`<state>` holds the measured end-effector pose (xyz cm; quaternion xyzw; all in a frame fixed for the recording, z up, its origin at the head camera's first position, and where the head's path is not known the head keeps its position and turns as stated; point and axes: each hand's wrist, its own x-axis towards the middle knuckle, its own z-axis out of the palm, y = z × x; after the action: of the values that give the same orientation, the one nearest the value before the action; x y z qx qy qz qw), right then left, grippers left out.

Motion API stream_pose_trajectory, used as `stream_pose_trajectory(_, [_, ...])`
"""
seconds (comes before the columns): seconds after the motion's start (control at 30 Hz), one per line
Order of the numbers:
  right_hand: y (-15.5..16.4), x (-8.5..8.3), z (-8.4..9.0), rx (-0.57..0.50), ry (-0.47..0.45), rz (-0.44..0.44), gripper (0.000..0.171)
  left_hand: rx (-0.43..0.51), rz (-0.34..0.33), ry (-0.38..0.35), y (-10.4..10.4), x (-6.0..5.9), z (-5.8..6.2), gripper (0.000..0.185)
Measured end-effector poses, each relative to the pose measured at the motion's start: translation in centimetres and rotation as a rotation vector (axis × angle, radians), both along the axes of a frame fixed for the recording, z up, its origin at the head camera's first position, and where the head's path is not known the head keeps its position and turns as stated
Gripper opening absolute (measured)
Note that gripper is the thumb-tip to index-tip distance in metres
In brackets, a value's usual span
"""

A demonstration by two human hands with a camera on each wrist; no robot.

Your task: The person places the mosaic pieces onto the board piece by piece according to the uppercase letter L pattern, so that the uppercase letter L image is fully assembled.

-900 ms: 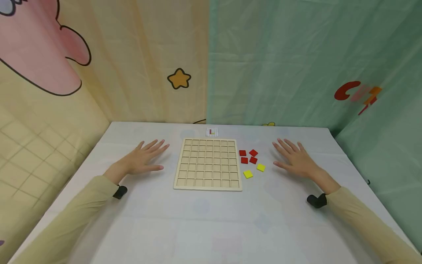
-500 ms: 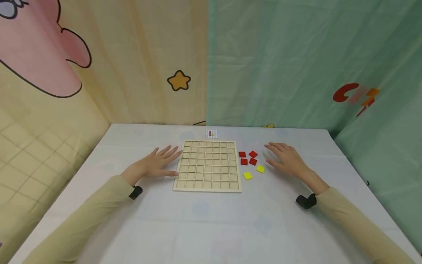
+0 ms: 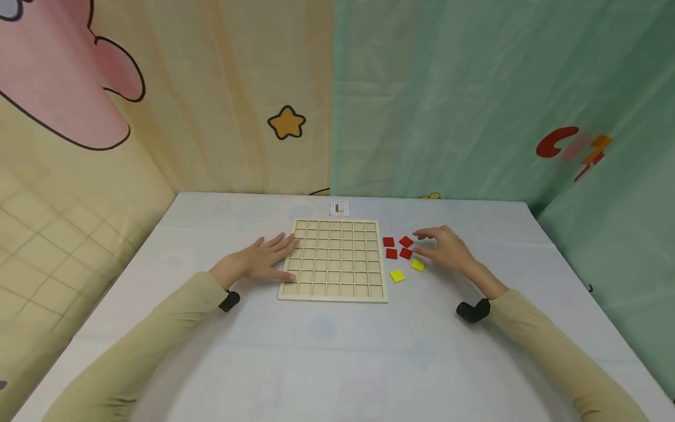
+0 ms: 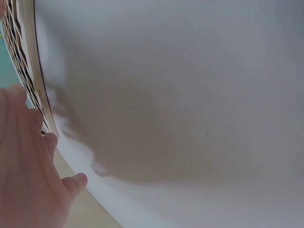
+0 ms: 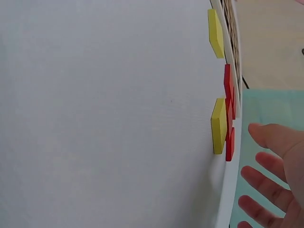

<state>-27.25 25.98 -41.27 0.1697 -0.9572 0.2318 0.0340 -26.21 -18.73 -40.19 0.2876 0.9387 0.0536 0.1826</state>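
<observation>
1. Left hand (image 3: pixel 262 262): fingers straight and flat, tips resting on the left rim of the wooden grid board (image 3: pixel 333 259); it holds nothing. The left wrist view shows the same hand (image 4: pixel 26 175) against the board's edge.
2. Right hand (image 3: pixel 442 248): fingers loosely spread and extended, hovering just right of the loose tiles, nothing pinched. In the right wrist view the fingers (image 5: pixel 273 183) stand apart from the tiles; contact not visible.
3. Tiles: four red tiles (image 3: pixel 398 248) clustered just right of the board's upper right side; two yellow tiles (image 3: pixel 397 275) (image 3: pixel 418 265) nearer the person, below the reds. All lie flat on the table, none in a cell. Board cells all look vacant.
4. Judgement on technique: the nearest red tile sits at the right fingertips, so a thumb-and-forefinger pinch on its edges should lift it cleanly (the tiles are thin and packed close, so a flat press would likely shove its neighbours). Keep the left hand bearing on the rim so the board does not slide when a tile is seated.
5. Surface: white tablecloth (image 3: pixel 337 351), smooth, faintly patterned. A small printed grid card (image 3: pixel 340 208) lies beyond the board's far edge; its marks are too small to read.
6. Room: hanging fabric backdrops, yellow with a star (image 3: pixel 286 123) on the left, green on the right. Both forearms in beige sleeves.
</observation>
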Motion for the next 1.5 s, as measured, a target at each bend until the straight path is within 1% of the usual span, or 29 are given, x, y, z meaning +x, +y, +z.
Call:
stream_pose_trajectory(0.07, [-0.3, -0.2, 0.0, -0.011, -0.036, -0.010, 0.041, -0.009, -0.003, -0.007, 0.0, 0.0, -0.2, 0.098])
stream_pose_trajectory(0.2, [-0.8, -0.4, -0.1, -0.025, -0.076, -0.006, 0.040, -0.019, -0.020, -0.005, 0.0, 0.1, -0.5, 0.099])
stream_pose_trajectory(0.37, [-1.0, -0.6, -0.2, -0.024, -0.111, -0.014, 0.038, -0.026, -0.062, 0.016, 0.0, 0.2, -0.4, 0.096])
stream_pose_trajectory(0.57, [-1.3, -0.8, -0.3, -0.010, -0.117, -0.009, 0.039, -0.049, -0.110, 0.041, 0.0, 0.4, -0.1, 0.092])
stream_pose_trajectory(0.77, [-1.1, -0.9, -0.5, 0.004, -0.120, -0.002, 0.035, -0.066, -0.158, 0.081, 0.1, 0.3, -0.1, 0.089])
stream_pose_trajectory(0.97, [-1.1, -0.8, -0.7, -0.006, -0.160, -0.005, 0.035, -0.074, -0.161, 0.078, 0.0, 0.2, -0.2, 0.088])
stream_pose_trajectory(1.17, [-1.3, -0.8, -0.7, -0.010, -0.178, -0.032, 0.035, -0.077, -0.164, 0.080, 0.1, 0.4, 0.0, 0.087])
stream_pose_trajectory(1.37, [-1.3, -0.8, -0.8, 0.000, -0.179, -0.049, 0.035, -0.083, -0.163, 0.083, 0.0, 0.3, -0.2, 0.087])
stream_pose_trajectory(1.5, [-1.3, -0.7, -0.7, 0.013, -0.170, -0.034, 0.035, -0.076, -0.157, 0.075, 0.0, 0.3, -0.3, 0.087])
